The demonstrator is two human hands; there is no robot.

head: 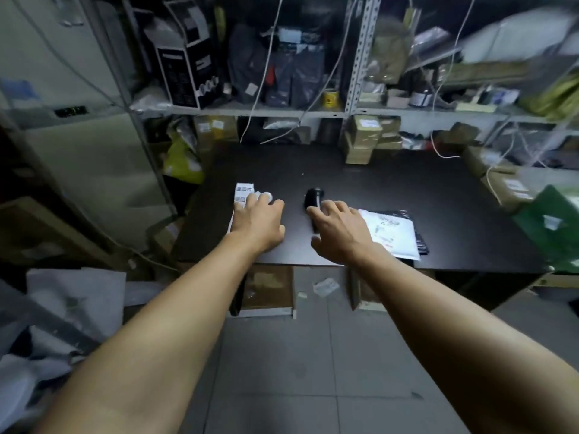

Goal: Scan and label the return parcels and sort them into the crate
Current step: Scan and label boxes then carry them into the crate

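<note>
- Black counter (360, 183) filling the middle of the head view, carrying a strip of white labels (243, 191) at its left, a dark handheld scanner (313, 200) in the middle and a white return parcel (391, 231) lying flat at the right, near the front edge.
- Left hand (260, 223) resting on the label strip, fingers straight and spread, pressing it down rather than pinching it; grip open.
- Right hand (340, 234) reaching over the scanner, fingers loosely spread, fingertips just at its body; grip open, nothing held yet.
- Judging the step: picking up the tools, before any scanning or labelling of the parcel.
- Next move calling for curling the right fingers round the scanner and aiming it at the parcel's printed face just beside; then peeling one label free with the left.
- Green crate (551, 223) showing only partly at the right edge, blurred, contents unreadable.
- Lower part of the scanner hiding under the right hand; label print too small to read; lower end of the strip covered by the left hand.
- Shelves (250, 109) behind, crowded with boxes and bags, smeared by motion.
</note>
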